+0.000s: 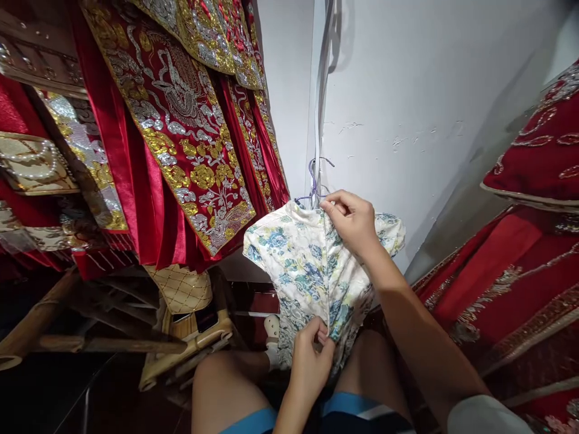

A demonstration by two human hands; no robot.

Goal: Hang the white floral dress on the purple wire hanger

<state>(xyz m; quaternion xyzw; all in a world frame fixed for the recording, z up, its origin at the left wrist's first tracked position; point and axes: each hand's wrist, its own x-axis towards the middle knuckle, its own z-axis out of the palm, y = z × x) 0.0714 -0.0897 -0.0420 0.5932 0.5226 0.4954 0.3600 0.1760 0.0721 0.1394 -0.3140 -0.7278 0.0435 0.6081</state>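
A white short-sleeved garment with a blue and green floral print (298,259) hangs in front of me on a thin purple wire hanger (312,175). A straight seam or zip line runs down its middle from the neckline. At the neckline, beside the top of that line, my right hand (350,220) pinches the fabric between thumb and fingers. Lower down, my left hand (314,355) is closed on the fabric at the line's lower end. Any zip pull is hidden by the fingers. The garment's lower part gathers between my knees.
Red costumes with gold and silver embroidery (190,120) hang at the left. More red beaded garments (520,253) are at the right. A bamboo chair (190,349) stands at lower left, with a phone (207,319) on it. Behind the hanger is a white wall (407,90).
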